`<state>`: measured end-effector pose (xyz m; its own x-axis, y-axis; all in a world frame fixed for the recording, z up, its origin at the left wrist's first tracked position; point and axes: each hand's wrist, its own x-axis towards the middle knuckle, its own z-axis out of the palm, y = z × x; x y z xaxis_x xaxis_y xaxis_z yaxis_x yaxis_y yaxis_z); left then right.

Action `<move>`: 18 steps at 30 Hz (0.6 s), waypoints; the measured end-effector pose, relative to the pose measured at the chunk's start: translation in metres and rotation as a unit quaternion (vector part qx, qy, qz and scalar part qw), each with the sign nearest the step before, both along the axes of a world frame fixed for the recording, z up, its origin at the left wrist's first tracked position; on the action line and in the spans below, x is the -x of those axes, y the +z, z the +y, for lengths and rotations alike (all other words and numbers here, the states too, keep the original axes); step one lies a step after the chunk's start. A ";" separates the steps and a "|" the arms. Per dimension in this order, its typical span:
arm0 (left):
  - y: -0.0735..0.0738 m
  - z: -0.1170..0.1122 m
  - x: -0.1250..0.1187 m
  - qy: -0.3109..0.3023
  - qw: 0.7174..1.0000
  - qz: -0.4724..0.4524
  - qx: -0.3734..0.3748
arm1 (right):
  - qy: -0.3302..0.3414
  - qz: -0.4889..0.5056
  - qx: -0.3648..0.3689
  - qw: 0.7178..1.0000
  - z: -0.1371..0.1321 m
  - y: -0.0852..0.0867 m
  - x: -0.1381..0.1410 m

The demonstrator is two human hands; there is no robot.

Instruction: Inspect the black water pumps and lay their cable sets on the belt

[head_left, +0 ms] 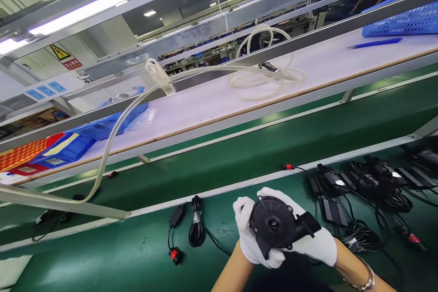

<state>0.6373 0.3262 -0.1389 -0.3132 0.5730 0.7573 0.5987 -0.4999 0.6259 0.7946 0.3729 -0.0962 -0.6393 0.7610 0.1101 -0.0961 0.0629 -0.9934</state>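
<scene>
Presently both gloved hands grip a round black pump (pixel 273 224) just above the green bench (pixel 137 255): the left hand (pixel 248 237) is closed around its left side, the right hand (pixel 313 239) closed around the outlet end. Its cable trails to a coiled bundle (pixel 195 228) and a small plug with a red tip (pixel 175 255) lying to the left. More bundled units (pixel 369 187) lie to the right. Judged step: the unit is held up for handling or checking; any next move calls for a steady two-handed grip and slack in the cable.
</scene>
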 end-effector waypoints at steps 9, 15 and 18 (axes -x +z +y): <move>0.009 -0.002 -0.008 0.056 0.993 0.076 -0.069 | 0.088 0.050 -0.038 0.994 0.015 0.002 -0.012; 0.002 -0.006 -0.015 0.073 0.993 0.072 -0.055 | 0.107 0.053 -0.015 0.993 0.015 0.001 -0.017; -0.005 -0.008 -0.017 0.085 0.994 0.060 -0.042 | 0.109 0.052 -0.041 0.992 0.015 0.002 -0.020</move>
